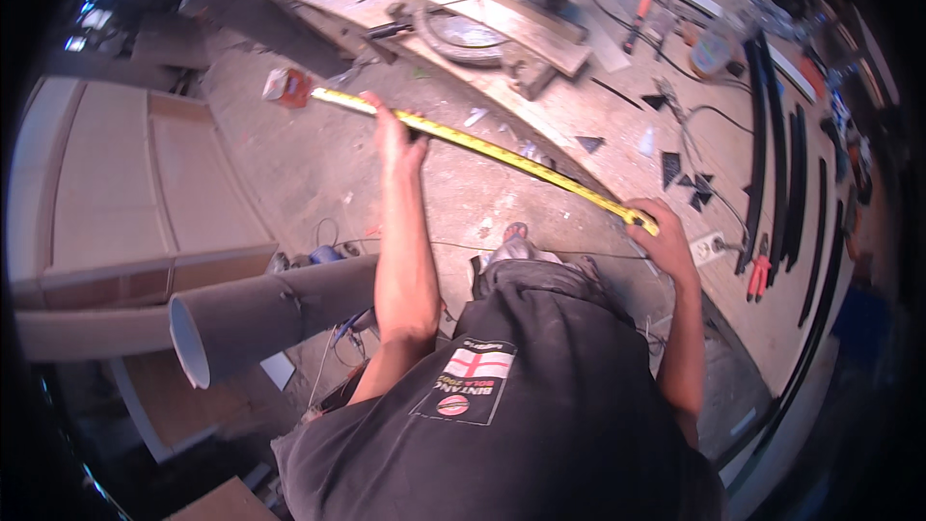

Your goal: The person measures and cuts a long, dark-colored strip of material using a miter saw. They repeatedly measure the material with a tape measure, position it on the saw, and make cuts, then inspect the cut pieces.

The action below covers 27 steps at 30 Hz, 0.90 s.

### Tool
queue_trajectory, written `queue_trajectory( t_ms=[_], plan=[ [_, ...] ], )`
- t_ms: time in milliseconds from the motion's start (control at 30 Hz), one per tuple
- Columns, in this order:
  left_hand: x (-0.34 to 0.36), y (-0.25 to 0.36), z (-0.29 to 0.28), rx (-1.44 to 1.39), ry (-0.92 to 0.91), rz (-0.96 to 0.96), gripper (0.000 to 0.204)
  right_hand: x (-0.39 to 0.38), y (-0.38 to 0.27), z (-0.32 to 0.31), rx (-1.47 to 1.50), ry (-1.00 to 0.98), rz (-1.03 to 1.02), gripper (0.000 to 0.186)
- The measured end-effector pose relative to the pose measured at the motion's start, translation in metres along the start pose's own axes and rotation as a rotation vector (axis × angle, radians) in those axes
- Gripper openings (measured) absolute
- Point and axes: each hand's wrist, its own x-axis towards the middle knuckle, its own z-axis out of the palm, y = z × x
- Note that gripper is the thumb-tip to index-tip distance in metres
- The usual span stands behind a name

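Lettering on the shirt, marks on the tape

Through my head camera I make out print on the shirt [579,386]: a dark patch [490,403] with pale and reddish lettering [465,383], a red cross on white [479,365] and a round red emblem [453,406]. The yellow tape [482,147] carries dark markings, too small for me to read.
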Motion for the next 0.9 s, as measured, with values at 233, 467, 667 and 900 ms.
queue_trajectory(
  t_ms=[233, 467, 667, 900],
  plan=[
    [-0.0109, -0.0027, 0.0112, -0.122, 0.025, -0.011, 0.08, -0.0006, 0.0028, -0.0004, 0.015, -0.021, -0.002, 0.042],
    [-0.0075, -0.0058, 0.0097, -0.129, 0.038, -0.01, 0.082, -0.0007, 0.0041, -0.0011, 0.047, -0.031, 0.032, 0.041],
    [-0.0072, -0.0076, 0.0094, -0.124, 0.02, 0.011, 0.084, -0.0006, 0.003, 0.001, 0.044, -0.009, 0.005, 0.043],
    [-0.0057, -0.0086, 0.0102, -0.131, 0.02, -0.013, 0.082, -0.0003, 0.0042, 0.0014, 0.037, -0.016, 0.013, 0.043]
  ],
)
